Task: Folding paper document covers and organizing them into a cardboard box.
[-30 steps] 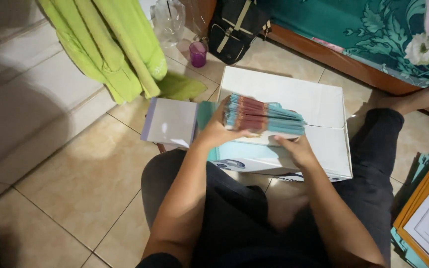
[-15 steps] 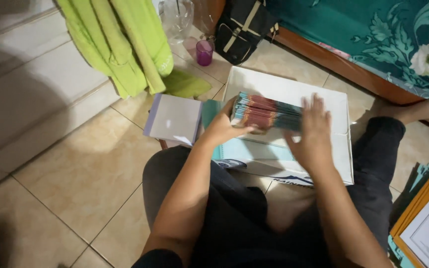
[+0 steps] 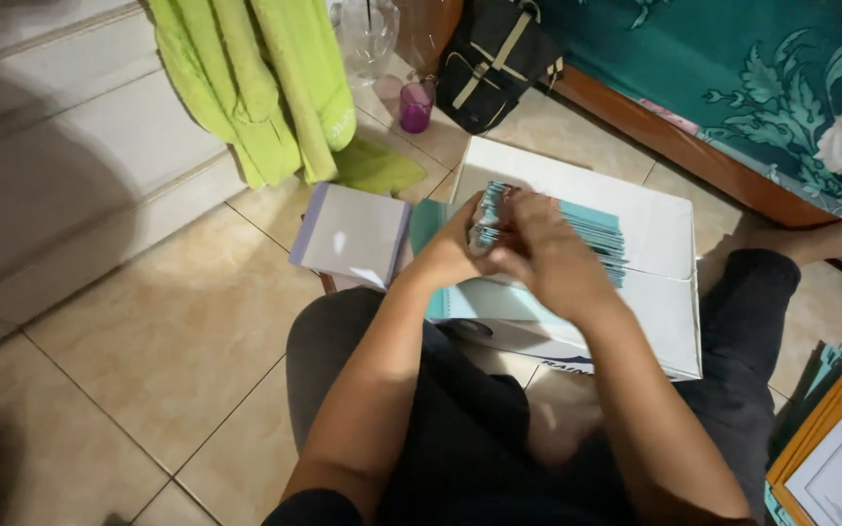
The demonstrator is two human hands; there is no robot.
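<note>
Beige tiled floor (image 3: 148, 351) carries a white box (image 3: 655, 234); above its left edge, left hand (image 3: 455, 248) and right hand (image 3: 548, 253) together clamp a teal paper stack (image 3: 592, 229).

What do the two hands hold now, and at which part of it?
Both the left hand and right hand grip a stack of teal booklets at its left end.
</note>
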